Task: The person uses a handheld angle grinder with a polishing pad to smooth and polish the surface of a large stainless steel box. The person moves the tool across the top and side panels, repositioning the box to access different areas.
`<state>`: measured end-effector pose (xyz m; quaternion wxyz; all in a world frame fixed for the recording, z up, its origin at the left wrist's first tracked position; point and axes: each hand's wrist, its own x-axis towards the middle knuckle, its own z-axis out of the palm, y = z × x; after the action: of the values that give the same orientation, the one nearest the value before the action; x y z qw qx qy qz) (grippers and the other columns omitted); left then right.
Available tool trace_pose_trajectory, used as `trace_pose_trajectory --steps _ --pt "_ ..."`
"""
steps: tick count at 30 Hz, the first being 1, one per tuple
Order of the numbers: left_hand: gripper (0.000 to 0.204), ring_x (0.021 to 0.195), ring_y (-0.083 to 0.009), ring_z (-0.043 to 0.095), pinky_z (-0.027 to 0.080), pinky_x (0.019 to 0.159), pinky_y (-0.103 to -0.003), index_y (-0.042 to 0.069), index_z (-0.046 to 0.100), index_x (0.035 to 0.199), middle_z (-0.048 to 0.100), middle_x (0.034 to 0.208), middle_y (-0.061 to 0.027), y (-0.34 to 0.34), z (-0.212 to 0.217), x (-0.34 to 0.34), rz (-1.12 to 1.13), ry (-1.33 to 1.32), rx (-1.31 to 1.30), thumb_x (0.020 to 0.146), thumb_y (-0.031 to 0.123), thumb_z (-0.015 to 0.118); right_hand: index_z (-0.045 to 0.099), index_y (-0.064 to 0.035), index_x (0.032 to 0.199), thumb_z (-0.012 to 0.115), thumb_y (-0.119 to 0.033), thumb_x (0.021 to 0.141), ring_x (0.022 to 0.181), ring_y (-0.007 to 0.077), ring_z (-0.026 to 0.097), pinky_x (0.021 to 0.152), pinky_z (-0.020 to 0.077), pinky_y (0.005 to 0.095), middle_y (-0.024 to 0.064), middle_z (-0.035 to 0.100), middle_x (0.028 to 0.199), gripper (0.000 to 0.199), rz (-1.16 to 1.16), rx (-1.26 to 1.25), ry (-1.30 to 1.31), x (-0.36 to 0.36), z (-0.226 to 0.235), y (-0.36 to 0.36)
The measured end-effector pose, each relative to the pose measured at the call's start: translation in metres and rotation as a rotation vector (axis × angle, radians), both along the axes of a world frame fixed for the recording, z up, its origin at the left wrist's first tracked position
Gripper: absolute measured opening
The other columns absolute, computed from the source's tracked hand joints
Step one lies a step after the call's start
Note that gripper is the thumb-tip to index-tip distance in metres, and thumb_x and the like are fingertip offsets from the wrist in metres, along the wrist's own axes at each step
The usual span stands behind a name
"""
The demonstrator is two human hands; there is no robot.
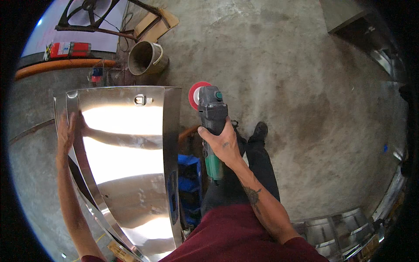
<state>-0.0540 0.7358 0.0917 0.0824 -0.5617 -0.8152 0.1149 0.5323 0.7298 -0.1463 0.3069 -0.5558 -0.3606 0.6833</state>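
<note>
My right hand (223, 142) is wrapped round the body of a dark grey and green angle grinder (213, 111). A red disc with a white centre (199, 95) sits at its far end, just right of the shiny metal panel (131, 153) and apart from it. On the panel's left side, my left hand (66, 133) lies along the edge with its fingers stretched out. A small metal fitting (140, 100) shows near the panel's far edge. Bright glare covers much of the polished surface.
Blue storage bins (189, 174) stand beside the panel, close to my legs. Farther off are a bucket (148, 59), a red fire extinguisher (70, 49), an orange pipe (61, 67) and a large fan (89, 13). Metal pieces (336, 231) lie at the lower right.
</note>
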Motion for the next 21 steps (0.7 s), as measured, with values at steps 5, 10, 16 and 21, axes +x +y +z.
trace_pose_trajectory --steps 5,10,16,21 --pt "0.100 0.169 -0.0426 0.028 0.023 0.138 -0.054 -0.003 0.036 0.173 0.034 0.180 -0.0283 0.000 -0.024 0.007 0.058 -0.249 0.085 0.110 0.074 0.050 0.062 0.0006 0.135 0.088 -0.037 0.095 0.095 0.0247 0.074 0.085 0.0603 0.0410 0.0130 0.072 0.112 0.061 -0.075 -0.001 0.158 -0.017 -0.017 0.007" --pt "0.097 0.170 -0.0422 0.026 0.021 0.138 -0.055 0.001 0.041 0.173 0.033 0.181 -0.0264 -0.002 -0.023 -0.002 0.032 -0.267 0.097 0.110 0.075 0.048 0.059 -0.0015 0.138 0.087 -0.032 0.097 0.083 0.0171 0.074 0.071 0.0610 0.0350 0.0084 0.070 0.105 0.058 -0.068 0.023 0.177 -0.028 -0.023 0.009" --pt "0.094 0.169 -0.0427 0.028 0.022 0.138 -0.055 0.002 0.042 0.172 0.035 0.180 -0.0259 -0.003 -0.027 -0.004 -0.016 -0.177 0.125 0.111 0.072 0.050 0.058 -0.0007 0.138 0.086 -0.033 0.097 0.081 0.0174 0.073 0.072 0.0616 0.0353 0.0090 0.070 0.104 0.059 -0.035 0.054 0.173 -0.035 -0.021 0.009" --pt "0.094 0.169 -0.0423 0.028 0.023 0.137 -0.058 0.005 0.040 0.174 0.035 0.180 -0.0253 -0.001 -0.021 0.000 -0.006 -0.208 0.093 0.110 0.074 0.049 0.061 0.0025 0.134 0.088 -0.041 0.094 0.099 0.0288 0.074 0.088 0.0610 0.0449 0.0164 0.072 0.111 0.065 0.005 0.019 0.181 -0.036 -0.003 0.012"
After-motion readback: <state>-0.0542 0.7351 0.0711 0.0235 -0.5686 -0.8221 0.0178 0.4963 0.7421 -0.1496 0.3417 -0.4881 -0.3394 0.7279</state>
